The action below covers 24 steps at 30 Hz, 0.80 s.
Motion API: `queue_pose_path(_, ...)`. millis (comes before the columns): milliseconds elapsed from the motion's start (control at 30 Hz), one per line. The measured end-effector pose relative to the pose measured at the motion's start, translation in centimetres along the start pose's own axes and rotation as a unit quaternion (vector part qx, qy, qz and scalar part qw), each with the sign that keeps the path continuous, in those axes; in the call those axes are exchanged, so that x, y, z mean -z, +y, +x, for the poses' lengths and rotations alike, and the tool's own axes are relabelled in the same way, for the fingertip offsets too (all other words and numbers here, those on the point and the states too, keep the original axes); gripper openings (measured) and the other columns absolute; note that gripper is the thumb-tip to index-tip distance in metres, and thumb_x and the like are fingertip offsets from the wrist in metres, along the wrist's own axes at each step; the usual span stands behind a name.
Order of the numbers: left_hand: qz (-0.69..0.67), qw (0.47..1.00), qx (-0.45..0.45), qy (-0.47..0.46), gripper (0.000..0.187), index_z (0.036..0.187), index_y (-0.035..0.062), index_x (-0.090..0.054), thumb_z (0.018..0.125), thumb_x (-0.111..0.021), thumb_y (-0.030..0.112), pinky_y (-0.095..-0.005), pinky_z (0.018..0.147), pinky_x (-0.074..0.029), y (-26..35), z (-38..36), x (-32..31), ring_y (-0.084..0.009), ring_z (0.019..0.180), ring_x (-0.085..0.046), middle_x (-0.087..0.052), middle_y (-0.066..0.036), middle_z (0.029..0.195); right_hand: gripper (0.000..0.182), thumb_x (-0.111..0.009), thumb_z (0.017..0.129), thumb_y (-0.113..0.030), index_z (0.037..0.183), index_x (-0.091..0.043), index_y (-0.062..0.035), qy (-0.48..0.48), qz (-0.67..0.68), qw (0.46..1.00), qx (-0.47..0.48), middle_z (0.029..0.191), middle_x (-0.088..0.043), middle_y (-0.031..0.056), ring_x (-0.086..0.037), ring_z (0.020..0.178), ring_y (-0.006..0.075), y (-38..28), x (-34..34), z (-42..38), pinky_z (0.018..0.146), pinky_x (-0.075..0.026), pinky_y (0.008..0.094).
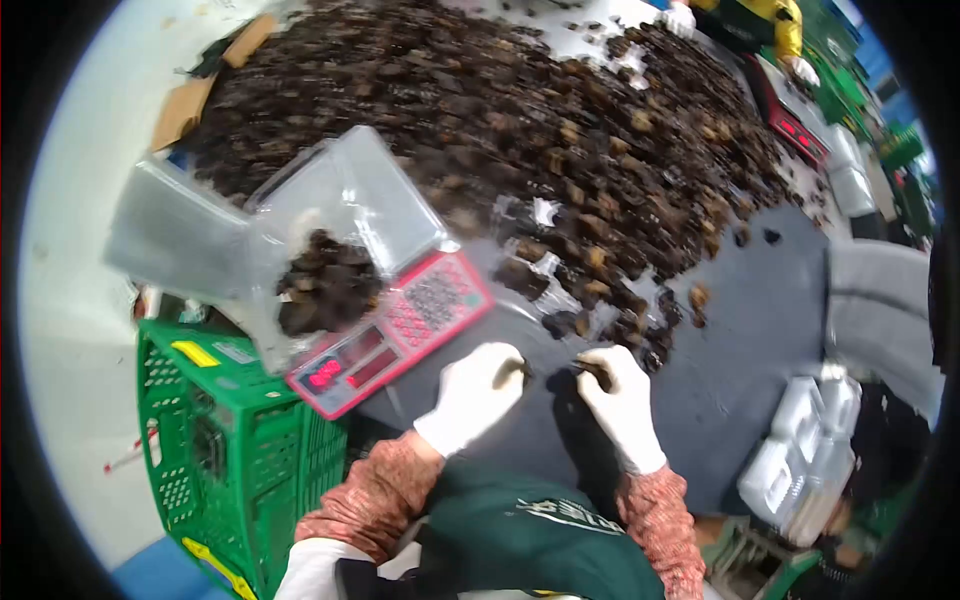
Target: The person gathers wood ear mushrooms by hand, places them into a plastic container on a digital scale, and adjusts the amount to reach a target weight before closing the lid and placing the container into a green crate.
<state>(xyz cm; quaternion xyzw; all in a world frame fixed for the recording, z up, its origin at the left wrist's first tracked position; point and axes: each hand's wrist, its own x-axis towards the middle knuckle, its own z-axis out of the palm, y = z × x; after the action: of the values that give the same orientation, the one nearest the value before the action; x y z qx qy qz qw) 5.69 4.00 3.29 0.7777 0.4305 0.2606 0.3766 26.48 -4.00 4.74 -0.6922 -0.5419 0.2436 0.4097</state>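
Note:
My left hand (478,392), in a white glove, is closed in a pinch in front of the scale, with a bit of something dark at its fingertips. Opposite it, my gloved right hand (622,402) curls its fingers around a small dark brown piece (592,370). Both hands are over the dark grey table surface (765,330). Beyond them spreads a large heap of dark brown, lumpy pieces (480,130). A red-framed digital scale (398,330) with lit red digits stands left of my left hand. On it, a clear plastic clamshell box (390,215) with its lid up holds a dark clump (325,285).
A green plastic crate (240,440) stands at the left, below the scale. Clear plastic boxes (800,455) are stacked at the right edge, near a grey padded object (880,300). At the far right a co-worker in yellow sleeves (788,35) works near another red scale (790,125).

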Motion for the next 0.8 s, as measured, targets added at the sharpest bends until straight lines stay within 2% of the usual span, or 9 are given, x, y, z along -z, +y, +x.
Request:
queue_pose_path(67,-0.038,0.998,0.017,0.054,0.020,0.103,0.0053,-0.069,0.084,-0.074,0.000,-0.0292,0.070,-0.054,2.3,-0.8,3.5,-0.0152,0.074,-0.066,-0.067,-0.007,0.088,0.020,-0.068,0.082,0.000,0.101,-0.069,-0.0026,-0.032,0.033,0.999,-0.028,0.089,-0.062,0.0122,-0.064,0.077,0.0231,-2.0,-0.2,1.6,0.073,-0.053,0.0315)
queue_pose_path(200,0.132,0.952,-0.062,0.270,0.022,0.099,0.0021,-0.066,0.080,-0.068,-0.009,-0.0323,0.081,-0.053,4.4,-0.3,12.9,-0.0210,0.089,-0.065,-0.065,-0.011,0.099,0.023,-0.067,0.083,0.001,0.106,-0.068,-0.0044,-0.038,0.058,0.982,0.176,0.095,-0.063,0.0120,-0.066,0.081,0.0246,-10.7,-2.5,7.1,0.073,-0.055,0.0334)
queue_pose_path(267,0.117,0.922,-0.035,0.368,0.025,0.100,0.0015,-0.064,0.079,-0.066,-0.010,-0.0339,0.089,-0.051,3.3,0.2,16.1,-0.0245,0.100,-0.063,-0.063,-0.013,0.108,0.025,-0.068,0.084,-0.003,0.109,-0.068,-0.0077,-0.061,0.071,0.972,0.216,0.099,-0.063,0.0120,-0.068,0.088,0.0291,-14.2,-5.2,9.1,0.076,-0.056,0.0367)
queue_pose_path(333,0.160,0.908,-0.037,0.384,0.025,0.104,0.0011,-0.063,0.081,-0.067,-0.006,-0.0351,0.094,-0.050,1.6,1.0,18.3,-0.0266,0.104,-0.062,-0.061,-0.014,0.113,0.027,-0.069,0.084,-0.007,0.112,-0.066,-0.0089,-0.039,0.041,0.951,0.303,0.100,-0.061,0.0115,-0.066,0.088,0.0294,-17.0,-8.6,11.3,0.076,-0.054,0.0385)
queue_pose_path(400,0.163,0.944,-0.001,0.286,0.033,0.113,-0.0001,-0.062,0.082,-0.073,0.002,-0.0368,0.102,-0.047,-0.5,1.5,19.3,-0.0279,0.113,-0.061,-0.061,-0.013,0.118,0.029,-0.067,0.085,-0.009,0.114,-0.065,-0.0081,-0.046,-0.028,0.928,0.370,0.099,-0.061,0.0109,-0.066,0.089,0.0301,-17.5,-12.6,13.5,0.077,-0.054,0.0398)
queue_pose_path(500,0.188,0.952,0.015,0.239,0.049,0.130,0.0012,-0.059,0.083,-0.075,0.006,-0.0347,0.102,-0.048,-1.8,1.1,19.8,-0.0261,0.115,-0.063,-0.062,-0.013,0.125,0.031,-0.066,0.086,-0.010,0.118,-0.064,-0.0073,-0.110,-0.081,0.911,0.388,0.100,-0.063,0.0115,-0.066,0.090,0.0314,-18.1,-14.6,14.4,0.078,-0.054,0.0410)
queue_pose_path(600,0.051,0.957,0.061,0.278,0.047,0.132,0.0007,-0.060,0.086,-0.072,0.005,-0.0336,0.104,-0.047,-1.6,0.2,20.8,-0.0218,0.117,-0.062,-0.065,-0.012,0.125,0.034,-0.065,0.086,-0.006,0.120,-0.064,-0.0061,-0.086,-0.025,0.925,0.368,0.104,-0.066,0.0141,-0.066,0.092,0.0330,-18.9,-10.7,13.7,0.080,-0.054,0.0420)
queue_pose_path(733,0.004,0.929,0.049,0.367,0.026,0.125,-0.0015,-0.065,0.099,-0.060,0.002,-0.0306,0.102,-0.048,-2.5,-2.0,21.7,-0.0150,0.110,-0.064,-0.068,-0.008,0.120,0.043,-0.067,0.084,0.000,0.127,-0.063,-0.0021,-0.040,-0.025,0.968,0.245,0.116,-0.067,0.0187,-0.066,0.102,0.0368,-11.1,-5.7,10.1,0.091,-0.054,0.0427)
queue_pose_path(800,0.003,0.910,0.065,0.408,0.023,0.120,-0.0026,-0.067,0.102,-0.055,0.004,-0.0314,0.100,-0.049,-1.5,-3.3,21.5,-0.0158,0.109,-0.064,-0.069,-0.009,0.119,0.046,-0.071,0.083,-0.003,0.128,-0.062,-0.0003,0.013,-0.152,0.958,0.243,0.120,-0.066,0.0195,-0.065,0.106,0.0389,-7.0,-4.7,5.2,0.093,-0.053,0.0447)
